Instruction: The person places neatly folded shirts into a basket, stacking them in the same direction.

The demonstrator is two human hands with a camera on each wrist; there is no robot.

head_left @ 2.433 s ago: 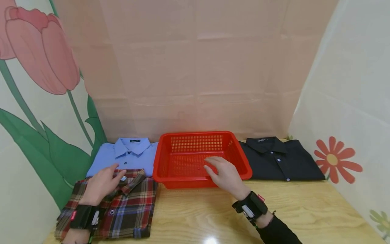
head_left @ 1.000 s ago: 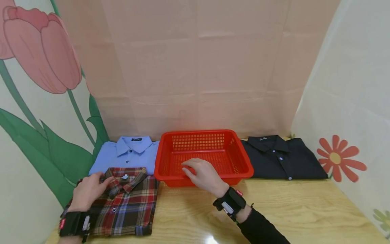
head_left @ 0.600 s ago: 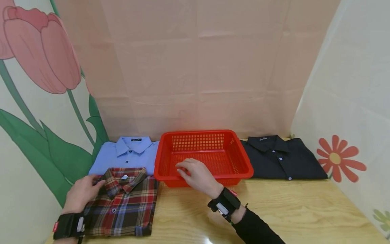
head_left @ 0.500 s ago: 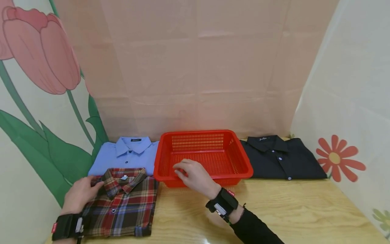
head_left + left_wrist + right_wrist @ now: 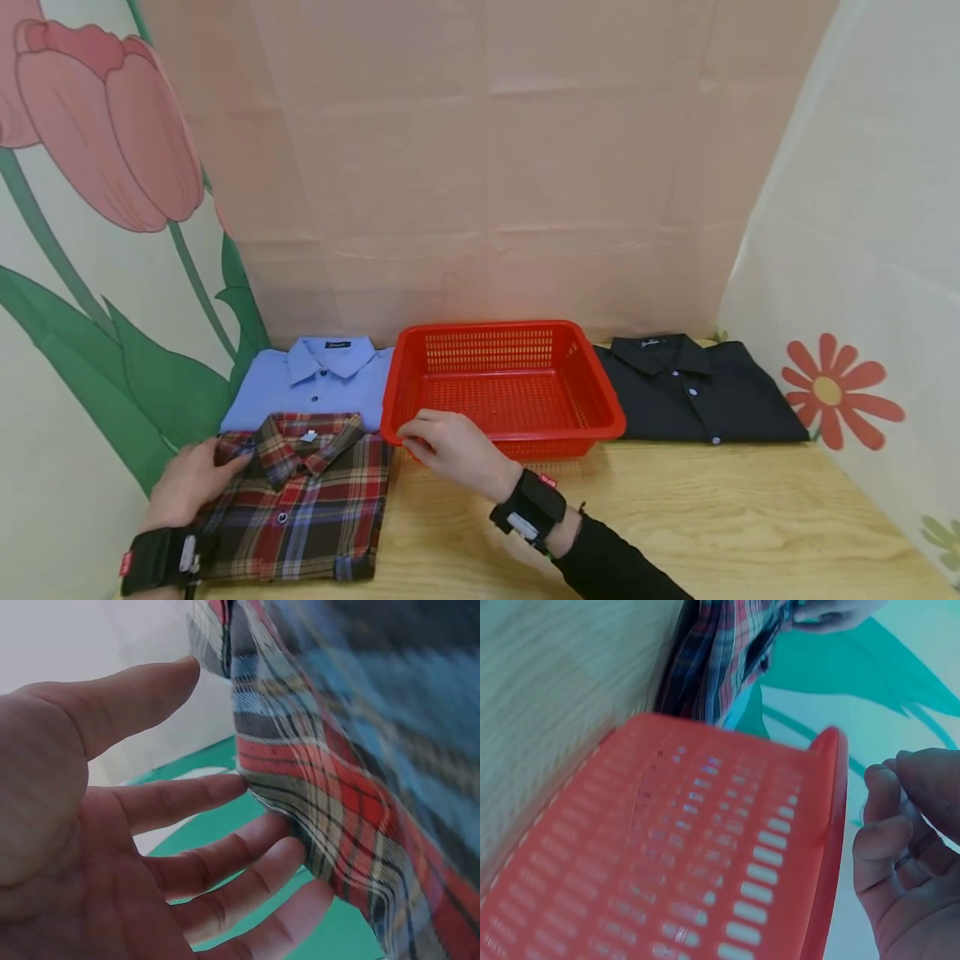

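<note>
A folded plaid shirt point(image 5: 315, 517) lies at the front left of the table, collar away from me. My left hand point(image 5: 191, 483) is at its left edge. In the left wrist view, the left fingers point(image 5: 217, 859) reach straight to the hem of the plaid cloth point(image 5: 322, 780), with the thumb apart from it. My right hand point(image 5: 457, 450) hovers by the front left corner of a red plastic basket point(image 5: 495, 446). Its fingers point(image 5: 877, 847) are loosely curled outside the basket's rim in the right wrist view and hold nothing.
A folded light blue shirt point(image 5: 262, 387) lies behind the plaid one, left of the basket. On the basket's right is a folded black shirt point(image 5: 720, 392). The wooden table point(image 5: 675, 517) ends against flower-printed side walls and a pinkish back sheet point(image 5: 480, 167).
My left hand has slid left from above the plaid collar to the shirt's left edge. My right hand has moved left and nearer me, from over the basket to its front left corner.
</note>
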